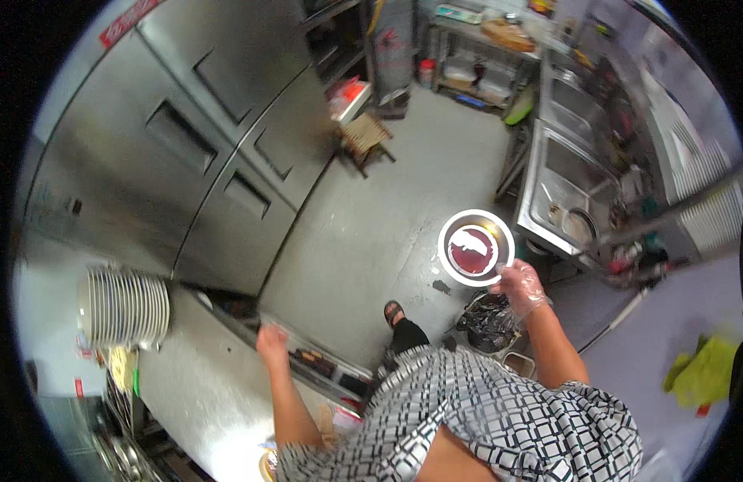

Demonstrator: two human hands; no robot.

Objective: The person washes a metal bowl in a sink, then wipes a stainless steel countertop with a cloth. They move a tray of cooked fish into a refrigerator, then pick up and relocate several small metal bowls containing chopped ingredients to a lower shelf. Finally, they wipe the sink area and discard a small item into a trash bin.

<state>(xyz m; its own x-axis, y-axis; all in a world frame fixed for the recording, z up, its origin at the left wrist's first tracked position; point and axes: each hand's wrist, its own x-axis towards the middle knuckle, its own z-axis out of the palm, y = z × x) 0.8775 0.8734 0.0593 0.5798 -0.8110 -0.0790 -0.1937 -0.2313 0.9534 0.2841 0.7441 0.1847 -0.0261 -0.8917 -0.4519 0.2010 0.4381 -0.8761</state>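
Note:
My right hand [520,285], in a clear plastic glove, grips the rim of a round metal bowl [446,246]. Dark red liquid [471,260] with bright reflections lies in the bowl, which hangs over the floor to the left of the sinks. My left hand [272,340] is raised beside the edge of the steel counter [190,343], at an open drawer or gap with dark items in it. It is blurred, so its fingers and anything between them cannot be made out.
A stack of white plates [124,307] stands on the counter at left. Steel refrigerator doors [124,156] line the upper left. A small stool [365,134] stands by them. At right are steel sinks [552,229]; a black-bagged bin [489,325] is below my right hand.

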